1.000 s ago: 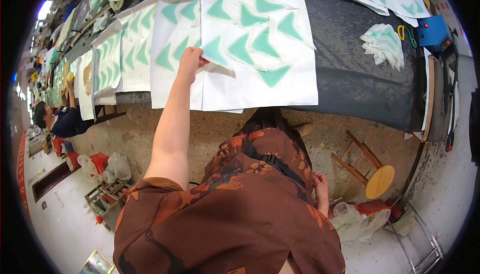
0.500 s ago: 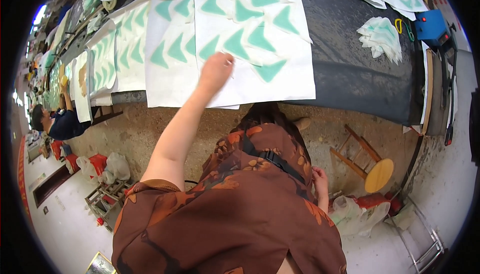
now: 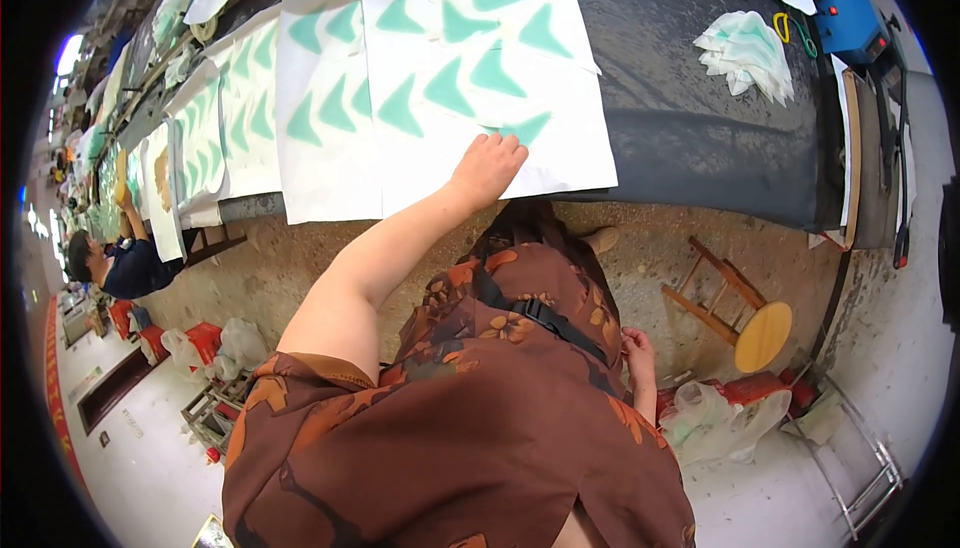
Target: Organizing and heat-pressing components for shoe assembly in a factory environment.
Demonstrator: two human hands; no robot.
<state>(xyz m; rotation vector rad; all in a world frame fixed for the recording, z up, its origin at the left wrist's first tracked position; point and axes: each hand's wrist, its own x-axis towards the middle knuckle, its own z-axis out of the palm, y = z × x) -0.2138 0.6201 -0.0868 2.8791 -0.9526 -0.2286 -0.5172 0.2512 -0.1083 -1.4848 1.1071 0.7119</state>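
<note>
My left hand is over the near part of a large white sheet on the table. Its fingers are bent together in a pinch at the left corner of a thin green arrow-shaped piece, partly covering it. Several similar green pieces with pale margins lie in rows farther up the sheet. Down beside my right hip, away from the table, my right hand has its fingers curled in; whatever they may hold cannot be made out.
A loose pile of whitish-green pieces lies on the dark tabletop. Yellow-handled scissors and a blue box are at its right end. A wooden stool stands below. Another person works at far left.
My left hand has moved right and nearer, from beside the middle pieces to the nearest green piece. The view has shifted slightly. My right hand stays by my hip.
</note>
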